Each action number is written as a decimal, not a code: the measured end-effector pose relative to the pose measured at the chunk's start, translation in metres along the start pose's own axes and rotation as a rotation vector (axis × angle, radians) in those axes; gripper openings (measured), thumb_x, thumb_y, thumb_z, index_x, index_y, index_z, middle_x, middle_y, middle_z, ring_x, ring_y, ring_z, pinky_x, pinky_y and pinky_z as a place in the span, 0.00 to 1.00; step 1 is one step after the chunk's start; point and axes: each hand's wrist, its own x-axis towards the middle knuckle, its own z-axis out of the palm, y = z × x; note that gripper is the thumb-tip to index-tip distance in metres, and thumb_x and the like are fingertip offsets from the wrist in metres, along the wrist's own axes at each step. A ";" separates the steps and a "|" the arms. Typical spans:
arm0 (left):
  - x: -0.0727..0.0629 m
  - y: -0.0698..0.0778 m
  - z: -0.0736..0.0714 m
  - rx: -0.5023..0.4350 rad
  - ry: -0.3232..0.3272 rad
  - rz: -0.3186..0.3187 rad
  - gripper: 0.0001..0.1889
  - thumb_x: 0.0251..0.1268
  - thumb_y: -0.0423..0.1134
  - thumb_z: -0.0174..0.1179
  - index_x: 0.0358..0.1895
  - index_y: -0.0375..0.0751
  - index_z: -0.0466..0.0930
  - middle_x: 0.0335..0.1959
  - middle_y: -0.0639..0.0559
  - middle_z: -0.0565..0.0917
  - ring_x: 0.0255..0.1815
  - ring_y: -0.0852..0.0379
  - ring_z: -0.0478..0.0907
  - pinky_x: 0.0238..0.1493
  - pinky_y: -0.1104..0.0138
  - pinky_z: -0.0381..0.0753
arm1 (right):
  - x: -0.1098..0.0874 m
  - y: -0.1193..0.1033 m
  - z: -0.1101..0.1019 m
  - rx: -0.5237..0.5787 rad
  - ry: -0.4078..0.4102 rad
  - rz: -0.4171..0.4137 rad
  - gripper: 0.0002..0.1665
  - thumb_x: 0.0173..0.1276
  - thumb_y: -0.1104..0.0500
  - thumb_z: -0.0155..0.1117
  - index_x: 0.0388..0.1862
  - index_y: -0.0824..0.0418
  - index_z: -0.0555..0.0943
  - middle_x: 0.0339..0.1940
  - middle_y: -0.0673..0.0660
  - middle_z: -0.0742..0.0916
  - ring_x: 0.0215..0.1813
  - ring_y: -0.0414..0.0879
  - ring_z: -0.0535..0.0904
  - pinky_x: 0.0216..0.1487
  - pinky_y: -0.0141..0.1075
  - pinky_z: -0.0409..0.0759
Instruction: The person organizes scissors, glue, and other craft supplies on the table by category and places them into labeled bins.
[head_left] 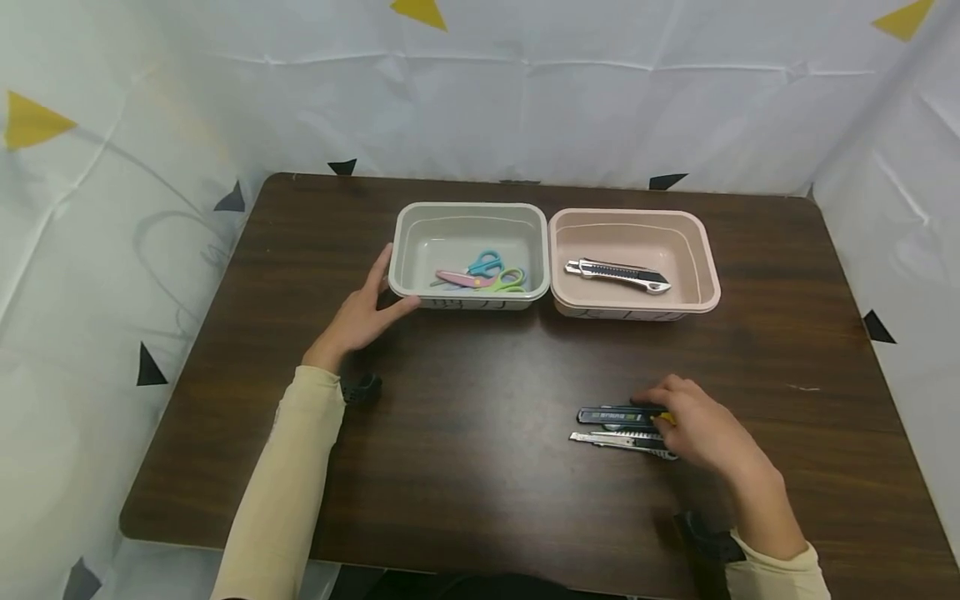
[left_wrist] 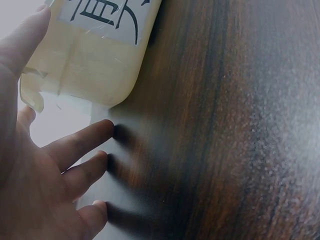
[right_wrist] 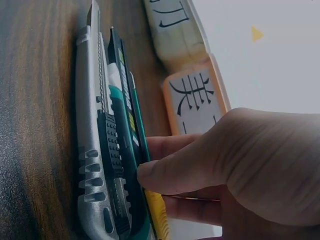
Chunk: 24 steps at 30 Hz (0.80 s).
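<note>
My right hand [head_left: 705,425] pinches a dark utility knife [head_left: 613,416] with a yellow end, thumb on its near side. Right beside it on the table lies a silver utility knife [head_left: 622,442]. In the right wrist view a teal part [right_wrist: 118,100] shows between the two; whether it is a separate knife I cannot tell. My left hand [head_left: 356,317], fingers spread, touches the front left corner of a grey bin [head_left: 471,207]. Inside that bin are several scissors [head_left: 491,279] in blue, pink and green. A pink bin [head_left: 633,214] holds another silver utility knife [head_left: 618,273].
Both bins stand side by side toward the back of a dark wooden table [head_left: 465,392]. Paper labels with handwritten characters, such as the pink bin's label [right_wrist: 192,95], are on their fronts. White sheeting [head_left: 525,108] with yellow and black triangles surrounds the table.
</note>
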 end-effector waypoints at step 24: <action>0.000 -0.001 0.000 -0.010 0.000 0.007 0.47 0.58 0.72 0.56 0.72 0.89 0.30 0.75 0.47 0.61 0.74 0.34 0.56 0.63 0.31 0.55 | -0.002 -0.002 -0.003 0.024 -0.028 -0.031 0.17 0.56 0.70 0.69 0.43 0.56 0.80 0.41 0.54 0.85 0.39 0.48 0.78 0.38 0.48 0.76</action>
